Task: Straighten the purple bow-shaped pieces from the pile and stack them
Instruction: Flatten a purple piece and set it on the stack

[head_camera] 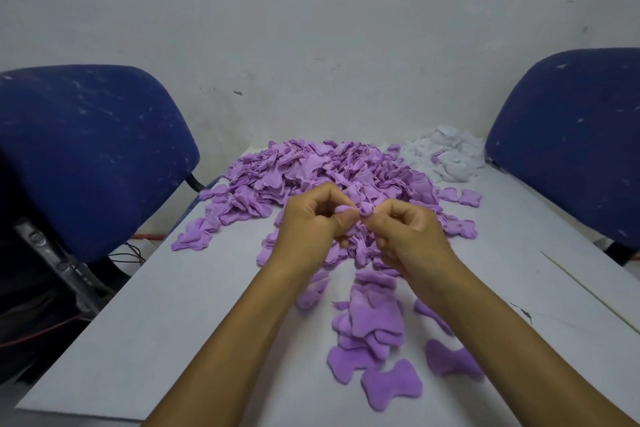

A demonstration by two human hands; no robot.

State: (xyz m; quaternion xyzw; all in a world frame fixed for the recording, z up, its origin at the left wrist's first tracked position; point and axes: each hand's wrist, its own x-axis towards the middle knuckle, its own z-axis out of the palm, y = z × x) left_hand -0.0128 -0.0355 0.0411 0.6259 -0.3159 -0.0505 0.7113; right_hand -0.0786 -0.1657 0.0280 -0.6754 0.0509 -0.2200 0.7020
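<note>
A big pile of purple bow-shaped pieces (322, 170) covers the far half of the white table (166, 308). Just in front of it, my left hand (311, 225) and my right hand (408, 236) meet and both pinch one crumpled purple piece (362, 210) between thumbs and fingers, held a little above the pile's near edge. Nearer to me lies a loose stack of flattened purple pieces (375, 319). Single flat bows rest beside it, one at the front (391, 385) and one to the right (450, 362).
A heap of white fabric pieces (446, 156) sits at the table's far right corner. Blue chairs stand at the left (86, 156) and right (575, 135). A dark metal object and cables (59, 263) are off the table's left edge. A wall closes the back.
</note>
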